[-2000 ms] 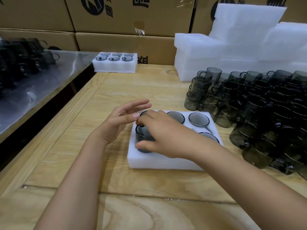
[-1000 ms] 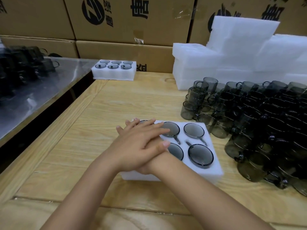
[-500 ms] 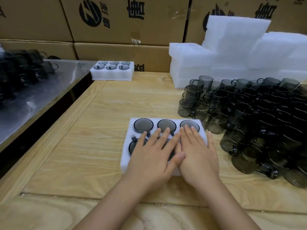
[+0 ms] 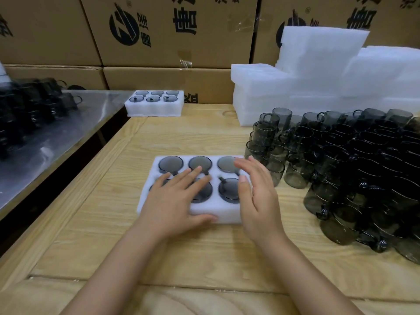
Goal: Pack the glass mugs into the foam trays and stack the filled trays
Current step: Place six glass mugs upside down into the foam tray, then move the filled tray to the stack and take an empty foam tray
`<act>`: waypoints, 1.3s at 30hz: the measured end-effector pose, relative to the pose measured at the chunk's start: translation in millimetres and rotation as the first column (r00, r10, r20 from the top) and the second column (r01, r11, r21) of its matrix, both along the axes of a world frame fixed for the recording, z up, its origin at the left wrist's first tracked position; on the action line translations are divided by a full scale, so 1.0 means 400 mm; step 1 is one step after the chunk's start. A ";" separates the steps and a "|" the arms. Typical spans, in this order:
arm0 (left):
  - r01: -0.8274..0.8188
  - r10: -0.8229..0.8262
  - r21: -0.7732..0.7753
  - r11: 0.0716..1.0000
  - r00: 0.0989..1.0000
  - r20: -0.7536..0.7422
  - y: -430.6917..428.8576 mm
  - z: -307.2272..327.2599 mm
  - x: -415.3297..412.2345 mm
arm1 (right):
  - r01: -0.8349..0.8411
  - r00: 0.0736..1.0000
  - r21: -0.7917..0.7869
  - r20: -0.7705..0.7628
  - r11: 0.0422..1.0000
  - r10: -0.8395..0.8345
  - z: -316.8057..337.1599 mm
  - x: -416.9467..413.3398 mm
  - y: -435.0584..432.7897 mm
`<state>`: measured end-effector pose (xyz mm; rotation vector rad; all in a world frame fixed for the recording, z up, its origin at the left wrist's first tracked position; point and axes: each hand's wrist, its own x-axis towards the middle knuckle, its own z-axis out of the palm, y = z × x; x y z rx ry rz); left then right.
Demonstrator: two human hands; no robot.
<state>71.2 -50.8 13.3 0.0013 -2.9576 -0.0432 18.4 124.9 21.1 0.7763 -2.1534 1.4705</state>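
A white foam tray (image 4: 218,213) lies on the wooden table in front of me, its six holes filled with smoky grey glass mugs (image 4: 199,164) set rim down. My left hand (image 4: 173,198) lies flat on the tray's near left part, fingers spread over two mugs and thumb along the front wall. My right hand (image 4: 258,194) stands edge-on at the tray's right side, fingers apart, holding nothing. A big heap of loose grey mugs (image 4: 354,169) sits to the right.
A second filled foam tray (image 4: 154,109) rests at the table's far left corner. Stacks of white foam trays (image 4: 318,73) stand at the back right. Cardboard boxes (image 4: 172,30) wall the back. A steel table (image 4: 45,142) with more dark mugs is on the left.
After the last mug went into the tray, both hands pressed flat on it. My right hand has now lifted off to the tray's right side; my left stays on top.
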 end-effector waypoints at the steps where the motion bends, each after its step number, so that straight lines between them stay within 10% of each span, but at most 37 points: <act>1: -0.043 0.043 -0.017 0.999 0.999 0.017 -0.030 0.004 -0.012 | 0.016 0.999 0.012 -0.044 1.000 -0.016 -0.010 -0.006 -0.007; 14: -0.317 0.338 -0.160 0.935 0.933 0.126 -0.352 0.031 -0.321 | -0.042 0.999 0.380 0.028 0.924 0.035 -0.088 -0.039 -0.043; 39: -0.557 0.551 -0.032 0.830 0.810 0.200 -0.577 0.034 -0.557 | 0.313 0.905 0.333 -0.390 0.890 -0.172 -0.145 -0.105 -0.099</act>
